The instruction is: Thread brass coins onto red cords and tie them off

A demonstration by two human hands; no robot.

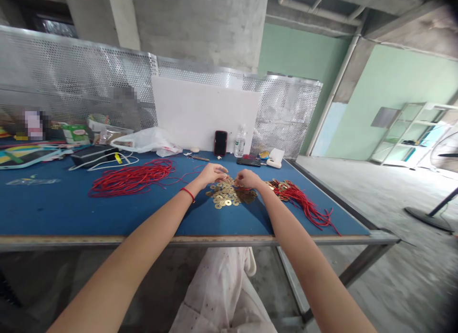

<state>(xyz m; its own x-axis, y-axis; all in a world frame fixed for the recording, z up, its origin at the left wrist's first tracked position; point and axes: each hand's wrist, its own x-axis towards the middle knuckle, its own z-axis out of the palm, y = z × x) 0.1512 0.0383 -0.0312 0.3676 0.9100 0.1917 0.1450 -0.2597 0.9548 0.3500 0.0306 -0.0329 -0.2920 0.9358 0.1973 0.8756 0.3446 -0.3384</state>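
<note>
- Pale, dotted clothing (222,295) covers the lap nearest the camera, and two bare forearms reach forward above it.
- Beyond the knees the blue worktop (53,209) begins. One red bracelet (188,193) circles the left wrist.
- Left hand (212,173) and right hand (248,179) meet close together over one heap of brass coins (225,197). The heap lies mid-worktop, a little past the near edge.
- Both sets of fingers are bunched at the tips, pinching something between them. It is too small to tell whether it is a coin or a cord.
- The step in hand looks like fine work joining one coin to a red cord. Carrying on would call for a steady pinch from both hands and careful aim.
- Loose coins in the heap run to several dozen, too many to count exactly.
- Right of the heap, touching it, lies one bunch of strung coins (296,194) trailing red cords.
- Well apart to the left lies one loose bundle of red cord (132,178).
- Farther back, one phone (220,142) leans upright against one white board (205,118), with one bottle (240,141) just beside it.
- One perforated metal screen (71,75) closes the far edge.
</note>
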